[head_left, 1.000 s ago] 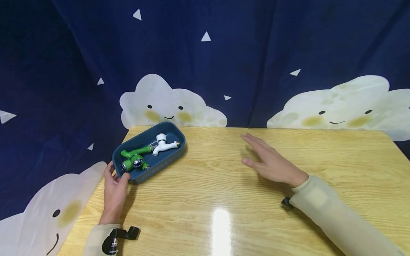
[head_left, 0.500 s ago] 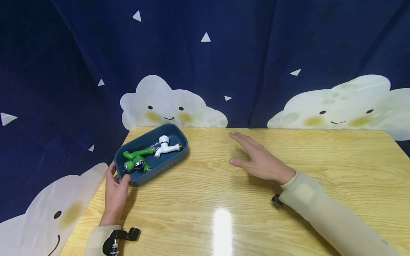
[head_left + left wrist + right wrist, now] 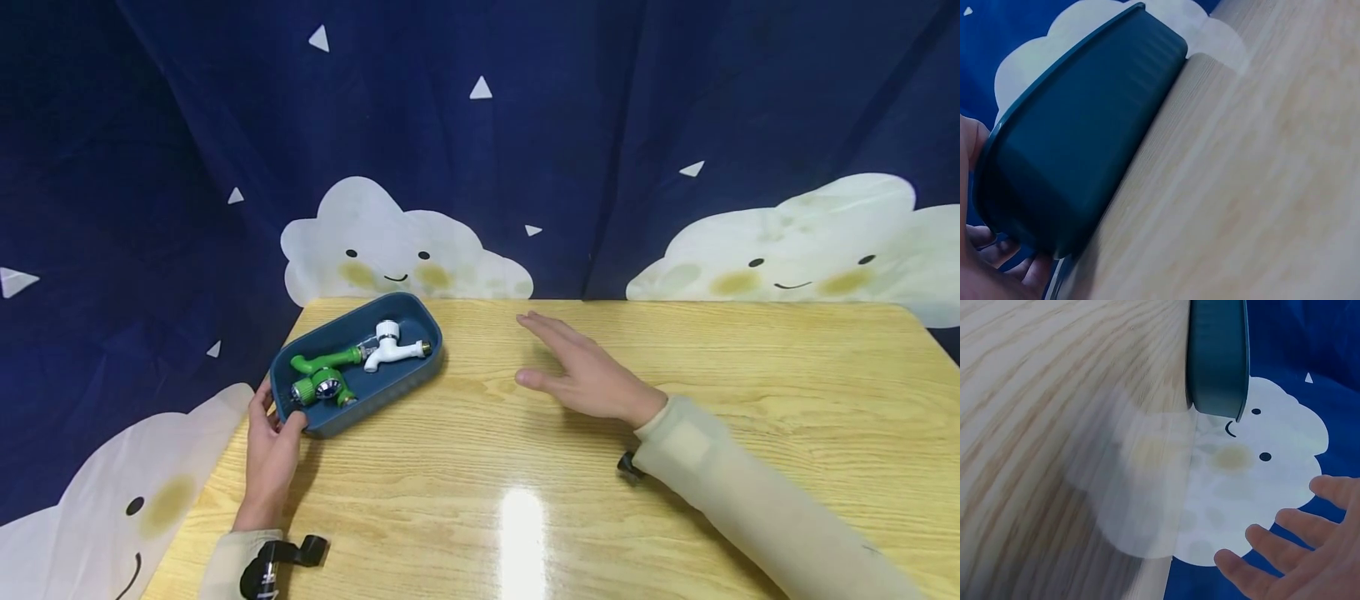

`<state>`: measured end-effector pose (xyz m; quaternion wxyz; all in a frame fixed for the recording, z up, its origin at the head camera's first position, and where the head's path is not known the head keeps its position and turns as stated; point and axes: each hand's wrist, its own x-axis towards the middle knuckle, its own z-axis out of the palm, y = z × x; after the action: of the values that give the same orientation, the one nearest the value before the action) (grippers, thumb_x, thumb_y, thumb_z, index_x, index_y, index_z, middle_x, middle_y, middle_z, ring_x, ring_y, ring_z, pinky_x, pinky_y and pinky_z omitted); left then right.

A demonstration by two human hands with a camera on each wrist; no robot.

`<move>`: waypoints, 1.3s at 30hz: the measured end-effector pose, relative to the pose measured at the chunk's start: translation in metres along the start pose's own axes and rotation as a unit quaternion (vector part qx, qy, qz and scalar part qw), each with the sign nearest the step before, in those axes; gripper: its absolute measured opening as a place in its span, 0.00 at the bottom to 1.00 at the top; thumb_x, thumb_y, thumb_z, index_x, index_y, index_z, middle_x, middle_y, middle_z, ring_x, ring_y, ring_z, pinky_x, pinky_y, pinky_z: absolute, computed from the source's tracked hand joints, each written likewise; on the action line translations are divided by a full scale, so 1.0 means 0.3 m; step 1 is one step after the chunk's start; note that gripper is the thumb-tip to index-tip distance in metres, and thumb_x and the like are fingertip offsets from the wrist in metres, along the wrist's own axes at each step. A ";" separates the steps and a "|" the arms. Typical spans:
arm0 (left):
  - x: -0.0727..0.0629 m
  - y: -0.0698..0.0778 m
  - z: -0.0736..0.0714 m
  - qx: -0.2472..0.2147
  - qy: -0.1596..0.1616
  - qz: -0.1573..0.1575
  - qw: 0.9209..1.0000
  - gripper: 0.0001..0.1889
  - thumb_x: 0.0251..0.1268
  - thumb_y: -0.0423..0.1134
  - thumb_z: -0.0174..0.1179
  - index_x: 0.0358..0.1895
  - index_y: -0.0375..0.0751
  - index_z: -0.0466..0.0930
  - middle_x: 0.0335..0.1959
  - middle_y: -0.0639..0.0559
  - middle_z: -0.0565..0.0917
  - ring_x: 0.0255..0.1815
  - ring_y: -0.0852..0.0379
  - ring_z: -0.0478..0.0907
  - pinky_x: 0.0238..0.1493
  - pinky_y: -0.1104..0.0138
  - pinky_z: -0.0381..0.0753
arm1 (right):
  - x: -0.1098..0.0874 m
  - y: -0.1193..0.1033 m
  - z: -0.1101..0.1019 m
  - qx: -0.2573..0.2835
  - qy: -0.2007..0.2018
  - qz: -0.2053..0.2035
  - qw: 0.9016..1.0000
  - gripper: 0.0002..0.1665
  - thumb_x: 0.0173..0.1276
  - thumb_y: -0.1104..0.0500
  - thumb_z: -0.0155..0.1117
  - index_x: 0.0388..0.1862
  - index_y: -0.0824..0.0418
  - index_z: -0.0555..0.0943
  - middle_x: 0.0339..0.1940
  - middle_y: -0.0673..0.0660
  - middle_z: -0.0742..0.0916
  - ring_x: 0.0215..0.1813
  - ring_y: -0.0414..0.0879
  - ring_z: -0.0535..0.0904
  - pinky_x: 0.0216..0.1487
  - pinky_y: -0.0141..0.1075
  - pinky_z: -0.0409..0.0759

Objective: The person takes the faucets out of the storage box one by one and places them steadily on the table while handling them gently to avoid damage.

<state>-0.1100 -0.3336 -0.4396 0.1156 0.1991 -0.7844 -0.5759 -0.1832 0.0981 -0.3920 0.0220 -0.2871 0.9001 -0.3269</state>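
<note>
On the table's left side stands a dark blue oblong plastic basin [image 3: 390, 396]. My left hand [image 3: 272, 458] grips its near left end, the thumb at the rim and the fingers around the outer wall. Inside lie a white tap [image 3: 393, 352] with a brass-threaded end and green taps [image 3: 330, 358], one with a chrome-capped green knob. The left wrist view shows the basin's long outer wall [image 3: 1079, 119], with fingertips [image 3: 1038, 272] low at its end. My right hand [image 3: 585, 371] hovers over the table to the right of the basin, fingers extended, thumb apart, holding nothing.
The wooden table [image 3: 450, 517] ends at the back against a dark blue curtain [image 3: 570, 125] with smiling clouds, which also hangs along the left edge. A black wrist strap mount [image 3: 288, 554] sits on the left sleeve.
My right hand has moved left across the table, closer to the basin. The basin has shifted slightly right and nearer, with my left hand still gripping its end.
</note>
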 end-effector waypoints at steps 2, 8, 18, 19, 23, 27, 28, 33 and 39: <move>-0.002 0.000 0.001 -0.005 -0.001 0.003 1.000 0.42 0.68 0.31 0.48 0.84 0.56 0.46 0.81 0.51 0.59 0.66 0.59 0.64 0.51 0.82 0.68 | 0.008 -0.005 0.005 0.004 -0.001 0.003 1.000 0.49 0.73 0.30 0.57 0.85 0.43 0.54 0.86 0.52 0.61 0.86 0.55 0.58 0.81 0.59 0.61; -0.004 -0.001 0.003 -0.011 -0.006 0.019 1.000 0.42 0.67 0.28 0.46 0.84 0.52 0.48 0.79 0.49 0.60 0.63 0.62 0.66 0.50 0.83 0.69 | 0.031 -0.023 0.016 0.021 -0.002 0.009 1.000 0.48 0.73 0.30 0.57 0.85 0.42 0.54 0.86 0.52 0.62 0.86 0.54 0.57 0.82 0.59 0.59; -0.005 -0.007 -0.004 -0.009 -0.013 0.018 1.000 0.42 0.68 0.28 0.46 0.84 0.52 0.47 0.79 0.50 0.60 0.63 0.62 0.65 0.50 0.84 0.69 | 0.078 -0.059 0.050 0.056 -0.021 0.014 0.998 0.48 0.72 0.29 0.57 0.85 0.41 0.56 0.85 0.50 0.63 0.86 0.53 0.58 0.82 0.60 0.58; -0.005 -0.006 -0.004 -0.010 -0.015 0.018 1.000 0.41 0.68 0.28 0.46 0.84 0.51 0.47 0.79 0.50 0.60 0.64 0.62 0.65 0.50 0.84 0.69 | 0.083 -0.062 0.055 0.060 -0.022 0.015 0.998 0.49 0.71 0.29 0.58 0.85 0.42 0.56 0.85 0.50 0.63 0.86 0.53 0.58 0.82 0.60 0.58; -0.007 -0.003 -0.004 -0.013 -0.021 0.016 1.000 0.40 0.68 0.28 0.46 0.84 0.50 0.47 0.80 0.49 0.59 0.67 0.60 0.65 0.51 0.84 0.69 | 0.100 -0.074 0.073 0.064 -0.027 0.017 0.997 0.49 0.71 0.29 0.58 0.84 0.42 0.56 0.84 0.50 0.65 0.85 0.53 0.61 0.81 0.58 0.60; -0.008 0.004 -0.004 -0.011 -0.025 0.011 1.000 0.40 0.69 0.29 0.46 0.84 0.51 0.46 0.81 0.49 0.58 0.70 0.57 0.64 0.53 0.84 0.68 | 0.112 -0.079 0.086 0.070 -0.031 0.021 0.997 0.48 0.72 0.29 0.57 0.84 0.43 0.57 0.83 0.52 0.67 0.82 0.55 0.65 0.80 0.58 0.64; -0.008 0.005 -0.005 -0.011 -0.025 0.010 1.000 0.40 0.69 0.30 0.46 0.84 0.51 0.46 0.81 0.49 0.58 0.70 0.57 0.64 0.53 0.84 0.68 | 0.115 -0.080 0.088 0.073 -0.032 0.022 0.997 0.48 0.72 0.29 0.57 0.84 0.43 0.57 0.83 0.52 0.68 0.81 0.56 0.67 0.79 0.58 0.66; -0.008 0.004 -0.004 -0.011 -0.027 0.008 1.000 0.40 0.69 0.29 0.46 0.83 0.51 0.48 0.80 0.51 0.59 0.68 0.60 0.64 0.52 0.85 0.68 | 0.126 -0.071 0.099 0.087 -0.033 0.025 0.995 0.47 0.72 0.29 0.57 0.84 0.42 0.58 0.83 0.53 0.68 0.79 0.58 0.70 0.76 0.59 0.69; -0.003 -0.004 -0.007 -0.011 -0.028 0.009 1.000 0.40 0.69 0.29 0.46 0.83 0.53 0.48 0.80 0.52 0.59 0.68 0.60 0.64 0.52 0.85 0.68 | 0.141 -0.071 0.113 0.107 -0.038 0.022 0.993 0.47 0.71 0.29 0.58 0.84 0.41 0.58 0.84 0.51 0.67 0.79 0.58 0.70 0.74 0.57 0.72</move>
<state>-0.1080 -0.3353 -0.4401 0.1010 0.1749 -0.7825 -0.5889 -0.2001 0.0428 -0.3996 0.0936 -0.2751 0.8648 -0.4095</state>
